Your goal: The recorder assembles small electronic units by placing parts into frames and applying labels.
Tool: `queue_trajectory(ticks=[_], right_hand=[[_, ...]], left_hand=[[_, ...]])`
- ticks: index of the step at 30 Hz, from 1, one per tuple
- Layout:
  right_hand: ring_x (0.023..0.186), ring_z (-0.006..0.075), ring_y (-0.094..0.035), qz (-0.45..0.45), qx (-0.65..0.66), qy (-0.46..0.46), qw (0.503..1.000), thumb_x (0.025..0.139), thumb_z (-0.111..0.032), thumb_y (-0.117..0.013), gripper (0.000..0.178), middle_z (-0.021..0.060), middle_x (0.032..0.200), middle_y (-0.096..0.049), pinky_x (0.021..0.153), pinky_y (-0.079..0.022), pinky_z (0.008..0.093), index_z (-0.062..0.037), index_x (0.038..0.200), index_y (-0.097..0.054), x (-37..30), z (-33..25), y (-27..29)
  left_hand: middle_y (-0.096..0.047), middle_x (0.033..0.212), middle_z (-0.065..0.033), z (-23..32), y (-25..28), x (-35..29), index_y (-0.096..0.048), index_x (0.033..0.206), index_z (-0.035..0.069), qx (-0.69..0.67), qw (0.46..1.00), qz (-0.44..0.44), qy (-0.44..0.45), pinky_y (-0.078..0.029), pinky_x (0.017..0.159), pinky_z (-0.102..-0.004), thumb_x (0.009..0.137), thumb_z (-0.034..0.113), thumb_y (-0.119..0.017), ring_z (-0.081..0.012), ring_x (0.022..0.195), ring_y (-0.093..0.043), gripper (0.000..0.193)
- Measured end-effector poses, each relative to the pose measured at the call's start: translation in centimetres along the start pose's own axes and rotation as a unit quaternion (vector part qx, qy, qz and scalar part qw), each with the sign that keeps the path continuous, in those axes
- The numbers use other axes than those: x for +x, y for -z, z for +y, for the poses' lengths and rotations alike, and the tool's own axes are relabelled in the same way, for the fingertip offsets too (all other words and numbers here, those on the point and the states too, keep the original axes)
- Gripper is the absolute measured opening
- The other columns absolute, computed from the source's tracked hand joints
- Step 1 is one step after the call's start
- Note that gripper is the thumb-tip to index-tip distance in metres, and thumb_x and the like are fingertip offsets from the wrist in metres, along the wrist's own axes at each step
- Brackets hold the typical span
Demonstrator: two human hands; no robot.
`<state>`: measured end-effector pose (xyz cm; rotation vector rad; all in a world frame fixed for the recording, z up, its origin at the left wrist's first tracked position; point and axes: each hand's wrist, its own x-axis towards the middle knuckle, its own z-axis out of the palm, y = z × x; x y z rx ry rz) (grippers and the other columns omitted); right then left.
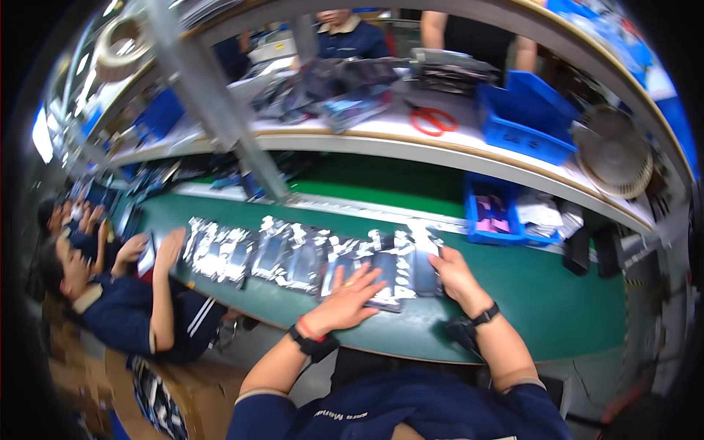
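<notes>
A row of flat, dark rectangular pieces in shiny clear plastic bags [290, 257] lies side by side on the green worktable [543, 308]. My left hand [350, 299] rests with fingers spread over the bags near the row's right part, covering some of them. At the right end, my right hand [457, 277] has its fingers closed at the right edge of the last bagged flat piece [424, 268]. Its fingertips are partly hidden and blurred. Glare on the plastic hides what exactly the pieces are.
Beyond the row, blue bins [490, 216] hold pink and white packets. A shelf [352, 143] above carries red-handled scissors [433, 119], a blue bin [524, 121] and a round fan [612, 150]. A co-worker [132, 315] sits at the left; a cardboard box [198, 389] stands below.
</notes>
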<state>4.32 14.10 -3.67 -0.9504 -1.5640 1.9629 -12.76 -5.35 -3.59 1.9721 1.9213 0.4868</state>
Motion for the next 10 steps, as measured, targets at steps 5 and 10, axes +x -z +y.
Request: queue_trajectory(ticks=[5,10], right_hand=[[0.102,0.0319,-0.058,0.199,-0.303,0.134,0.922,0.084,-0.013,-0.061,0.039,0.0232,0.107,-0.060,0.085,-0.046,0.0383,0.0083,0.114,-0.051,9.7,-2.8,1.4],[0.098,0.0412,-0.058,0.249,-0.394,0.096,0.880,0.072,-0.010,-0.068,0.049,0.0263,0.102,-0.061,0.084,-0.048,0.0437,0.0026,0.116,-0.051,14.3,-3.8,4.1]], left_hand=[[-0.034,0.144,-0.0097,-2.3,1.8,1.1,-0.048,0.130,0.014,0.020,1.000,0.011,-0.001,-0.010,0.104,-0.0634,0.079,0.025,-0.067,-0.0321,0.137,-0.022,0.056],[-0.033,0.145,-0.0112,-5.2,2.0,3.0,-0.050,0.130,0.014,0.014,0.999,0.007,0.032,-0.005,0.106,-0.0615,0.072,0.029,-0.073,-0.0333,0.138,-0.021,0.063]])
